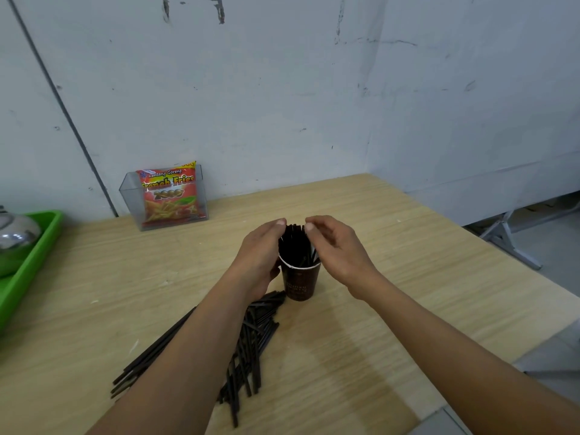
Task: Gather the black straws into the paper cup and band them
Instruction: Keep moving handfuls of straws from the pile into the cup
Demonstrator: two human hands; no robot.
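Observation:
A dark brown paper cup (300, 284) with a white rim stands upright in the middle of the wooden table (392, 246). A bundle of black straws (293, 243) stands in it, tops above the rim. My left hand (262, 255) wraps around the bundle from the left, fingers reaching to the straw tops. My right hand (337, 246) curls around the bundle from the right, fingertips at the tops. A heap of loose black straws (251, 346) lies flat on the table near me, partly hidden under my left forearm. No band is visible.
A clear plastic holder with a red French fries snack bag (169, 196) stands against the wall at the back left. A green tray (28, 262) holding a shiny metal pot sits at the left edge. The table's right edge drops off to the floor.

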